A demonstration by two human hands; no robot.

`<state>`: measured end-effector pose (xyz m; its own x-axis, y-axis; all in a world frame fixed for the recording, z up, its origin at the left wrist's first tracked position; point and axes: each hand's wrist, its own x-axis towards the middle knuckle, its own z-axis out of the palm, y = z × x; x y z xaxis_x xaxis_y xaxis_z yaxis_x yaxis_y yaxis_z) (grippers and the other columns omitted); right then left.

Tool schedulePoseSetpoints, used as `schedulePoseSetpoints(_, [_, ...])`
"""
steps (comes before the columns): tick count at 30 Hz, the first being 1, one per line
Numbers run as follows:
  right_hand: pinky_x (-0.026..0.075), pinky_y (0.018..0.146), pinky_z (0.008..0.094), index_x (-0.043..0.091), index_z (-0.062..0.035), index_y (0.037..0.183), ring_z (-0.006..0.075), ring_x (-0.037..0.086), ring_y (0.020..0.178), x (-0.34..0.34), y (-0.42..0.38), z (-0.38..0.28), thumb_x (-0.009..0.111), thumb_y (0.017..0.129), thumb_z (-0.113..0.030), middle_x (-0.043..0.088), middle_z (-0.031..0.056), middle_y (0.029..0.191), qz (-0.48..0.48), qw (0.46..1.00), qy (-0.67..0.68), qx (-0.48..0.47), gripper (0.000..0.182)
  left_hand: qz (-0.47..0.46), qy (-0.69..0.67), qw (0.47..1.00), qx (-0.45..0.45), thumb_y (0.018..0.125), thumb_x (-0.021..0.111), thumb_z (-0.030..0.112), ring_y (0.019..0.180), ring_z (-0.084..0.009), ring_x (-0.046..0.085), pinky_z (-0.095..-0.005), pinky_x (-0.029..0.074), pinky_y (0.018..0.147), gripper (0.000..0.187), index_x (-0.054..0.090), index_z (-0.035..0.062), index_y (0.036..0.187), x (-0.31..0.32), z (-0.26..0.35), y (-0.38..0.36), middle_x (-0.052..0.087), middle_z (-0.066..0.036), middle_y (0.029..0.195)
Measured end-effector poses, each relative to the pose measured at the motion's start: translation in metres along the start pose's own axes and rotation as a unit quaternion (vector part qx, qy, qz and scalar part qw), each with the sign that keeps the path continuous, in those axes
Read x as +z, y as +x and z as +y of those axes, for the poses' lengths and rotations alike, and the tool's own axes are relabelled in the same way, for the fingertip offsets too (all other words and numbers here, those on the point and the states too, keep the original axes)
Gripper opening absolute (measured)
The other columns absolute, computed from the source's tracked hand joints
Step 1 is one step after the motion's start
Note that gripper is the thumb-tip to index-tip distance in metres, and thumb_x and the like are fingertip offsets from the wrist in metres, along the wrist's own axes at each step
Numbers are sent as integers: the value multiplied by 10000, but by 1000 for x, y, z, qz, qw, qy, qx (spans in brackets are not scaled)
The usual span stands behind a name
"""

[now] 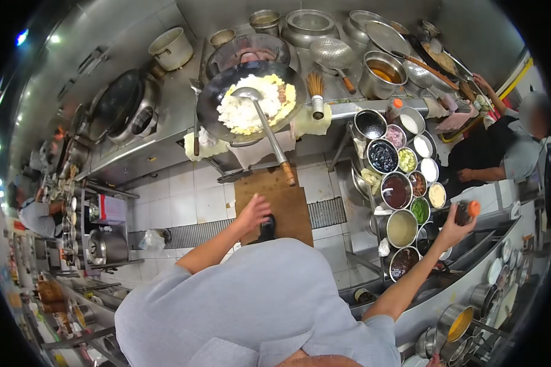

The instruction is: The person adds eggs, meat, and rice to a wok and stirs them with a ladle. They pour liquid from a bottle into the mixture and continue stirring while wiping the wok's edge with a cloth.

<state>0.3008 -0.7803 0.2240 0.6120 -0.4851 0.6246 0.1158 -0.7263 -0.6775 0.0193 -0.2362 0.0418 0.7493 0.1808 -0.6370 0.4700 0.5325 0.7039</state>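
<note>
One wok [212, 99], one mound of rice and egg [236, 114] in it, one ladle [270, 132] resting there, my left hand [253, 214] released, fingers half spread, my right hand [451, 233] grasping one orange-capped bottle [463, 213] out at my right, contents apparently dark.

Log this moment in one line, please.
left hand: empty | right hand: holding orange-capped bottle | wok: rice inside, ladle resting in it

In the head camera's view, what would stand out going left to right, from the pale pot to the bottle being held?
Pale pot, black wok, brush, pot of amber liquid, orange-capped bottle.
</note>
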Motion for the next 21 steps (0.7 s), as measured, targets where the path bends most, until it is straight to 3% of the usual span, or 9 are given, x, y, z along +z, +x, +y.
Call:
schedulePoseSetpoints(2, [497, 944, 354, 457, 10, 1374, 222, 646, 1055, 15, 19, -30, 806, 817, -180, 667, 107, 1153, -73, 979, 186, -26, 684, -86, -134, 987, 16, 953, 359, 729, 1371, -325, 424, -499, 373, 1103, 876, 260, 102, 1557, 58, 63, 9, 392, -192, 1531])
schedulePoseSetpoints(4, [481, 960, 330, 466, 12, 1339, 177, 627, 1052, 36, 24, -102, 769, 822, -71, 639, 94, 1172, -272, 898, 343, -49, 605, -182, -309, 933, 28, 940, 338, 753, 1208, -305, 550, -476, 451, 1014, 847, 389, 80, 1451, 90, 126, 10, 552, -184, 1339])
schedulePoseSetpoints(5, [480, 935, 311, 500, -17, 1287, 163, 622, 1019, 58, 12, -132, 772, 814, -63, 641, 82, 1143, -300, 881, 366, -10, 548, -178, -326, 927, 41, 956, 386, 699, 1091, -276, 571, -445, 478, 935, 754, 426, 76, 1378, 91, 149, 16, 574, -154, 1209])
schedulePoseSetpoints(7, [491, 904, 347, 519, -30, 1248, 203, 627, 987, 102, -18, -193, 825, 765, -125, 641, 88, 1092, -369, 883, 284, -57, 580, -167, -358, 916, 65, 988, 481, 592, 858, -219, 614, -382, 533, 776, 578, 499, 67, 1230, 83, 189, 22, 618, -94, 950])
schedulePoseSetpoints(8, [482, 941, 375, 503, -19, 1297, 265, 626, 1045, 125, -38, -224, 856, 739, -249, 644, 128, 1131, -337, 904, 178, -192, 699, -164, -354, 918, 74, 994, 515, 507, 777, -185, 567, -337, 499, 698, 478, 516, 63, 1170, 75, 212, 15, 570, -66, 874])
schedulePoseSetpoints(11, [476, 975, 391, 459, -5, 1380, 323, 633, 1144, 188, -89, -303, 853, 712, -385, 637, 230, 1247, -515, 823, 159, -179, 864, -150, -367, 915, 74, 982, 610, 156, 553, -77, 439, -217, 352, 447, 164, 550, 37, 1076, 47, 272, -40, 464, 6, 686])
schedulePoseSetpoints(13, [515, 910, 405, 477, -74, 1363, 355, 656, 1088, 229, -121, -341, 826, 712, -366, 668, 214, 1174, -530, 806, 38, -262, 794, -168, -325, 929, 57, 999, 576, 174, 541, -83, 430, -229, 361, 431, 178, 537, 38, 1108, 16, 275, -67, 460, 6, 698])
schedulePoseSetpoints(16, [531, 812, 473, 533, -122, 1206, 364, 666, 961, 285, -165, -384, 795, 693, -335, 682, 148, 1008, -480, 757, 35, -442, 614, -176, -271, 942, 89, 1011, 542, 172, 522, -88, 416, -236, 353, 401, 203, 521, 39, 1163, -12, 275, -113, 442, 2, 704])
schedulePoseSetpoints(21, [552, 765, 456, 561, -113, 1113, 344, 699, 911, 377, -191, -437, 787, 701, -292, 690, 155, 945, -478, 681, -223, -507, 503, -188, -228, 948, 121, 1002, 563, 173, 490, -106, 423, -254, 375, 389, 302, 460, 59, 1262, -64, 272, -143, 431, -19, 698])
